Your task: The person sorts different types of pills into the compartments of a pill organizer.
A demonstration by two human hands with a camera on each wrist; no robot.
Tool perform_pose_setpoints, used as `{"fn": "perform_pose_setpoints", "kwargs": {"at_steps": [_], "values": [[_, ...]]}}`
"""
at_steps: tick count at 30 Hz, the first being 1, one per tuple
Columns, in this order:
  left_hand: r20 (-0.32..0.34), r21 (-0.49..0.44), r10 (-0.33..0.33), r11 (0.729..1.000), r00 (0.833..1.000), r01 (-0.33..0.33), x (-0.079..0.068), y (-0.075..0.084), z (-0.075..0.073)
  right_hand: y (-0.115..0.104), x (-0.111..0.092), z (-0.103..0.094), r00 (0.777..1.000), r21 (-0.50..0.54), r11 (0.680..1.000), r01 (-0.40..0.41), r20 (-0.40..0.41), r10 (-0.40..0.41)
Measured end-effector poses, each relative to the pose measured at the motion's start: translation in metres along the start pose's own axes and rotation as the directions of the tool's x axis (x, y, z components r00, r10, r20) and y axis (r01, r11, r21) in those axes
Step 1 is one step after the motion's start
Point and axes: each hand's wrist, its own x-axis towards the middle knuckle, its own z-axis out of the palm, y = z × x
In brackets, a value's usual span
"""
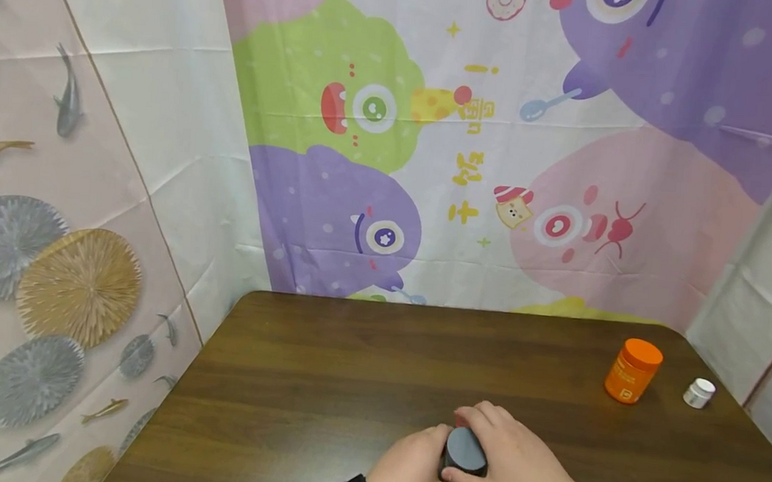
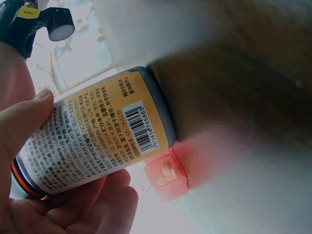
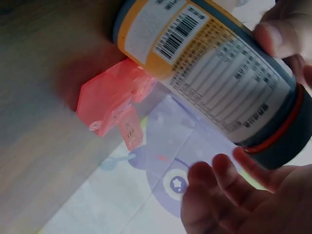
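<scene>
Both hands are on a dark grey bottle [image 2: 97, 131] with an orange and white printed label and a barcode. My left hand [image 1: 410, 465] grips its body. At the dark cap [image 1: 466, 450], my right hand [image 1: 526, 462] has thumb and fingers on either side. The bottle is tilted in both wrist views, its cap end towards the hands. Beyond its base stands a translucent red pill box [image 3: 105, 95] with a raised lid [image 3: 130, 127]. Pale pieces [image 2: 167, 171] lie inside one compartment. The head view hides this box behind the hands.
An orange jar [image 1: 633, 371] stands at the right of the dark wooden table [image 1: 379, 358]. Beside it, nearer the right edge, is a small white bottle [image 1: 699, 393]. A cartoon-printed cloth [image 1: 451, 260] hangs behind the table's far edge.
</scene>
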Motion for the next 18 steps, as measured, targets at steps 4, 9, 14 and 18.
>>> {"fn": "perform_pose_setpoints", "kwargs": {"at_steps": [4, 9, 14, 18], "values": [[-0.023, 0.018, 0.013, 1.0, 1.0, -0.012, 0.0006, 0.0001, -0.0002, -0.0025, 0.001, 0.0002, 0.998, 0.002, 0.998, -0.058, 0.033, 0.058], [-0.019, 0.01, 0.015, 1.0, 1.0, -0.015, 0.0, -0.0003, -0.0003, -0.0016, 0.0015, -0.0012, 0.999, -0.003, 1.0, -0.02, 0.04, 0.02], [0.004, 0.009, 0.017, 1.0, 1.0, -0.018, -0.0008, -0.0023, 0.0004, 0.0001, 0.0013, -0.0035, 0.996, -0.003, 0.999, 0.054, 0.066, -0.053], [0.029, -0.014, 0.007, 1.0, 1.0, -0.007, -0.0013, -0.0031, -0.0005, 0.0016, 0.0024, -0.0049, 0.991, 0.029, 0.994, 0.103, 0.083, -0.106]]}}
